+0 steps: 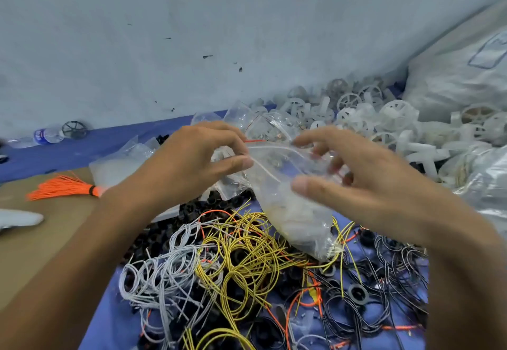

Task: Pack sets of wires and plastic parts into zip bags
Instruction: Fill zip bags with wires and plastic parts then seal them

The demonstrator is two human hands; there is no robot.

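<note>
Head view | our left hand (192, 163) pinches the top edge of the clear plastic zip bag (296, 212) | our right hand (367, 185) curves wide round its mouth, fingers behind, thumb in front; we cannot tell if it grips | bag hangs over the yellow wire loops (247, 251) on the blue cloth (109, 311)

We are working over a blue sheet (109, 319) that is serving as the surface, with brown cardboard (41, 245) lying at its left. Yellow wires (247, 253), grey wires (164, 267) and black wires (384, 281) are lying tangled on it among black rings (358, 293). White plastic wheels (384, 119) are lying heaped at far right, clear bags (123, 163) at centre left. An orange bundle (63, 186) is resting on the cardboard; a water bottle (46, 136) and a black wheel (74, 129) are lying by the wall
</note>
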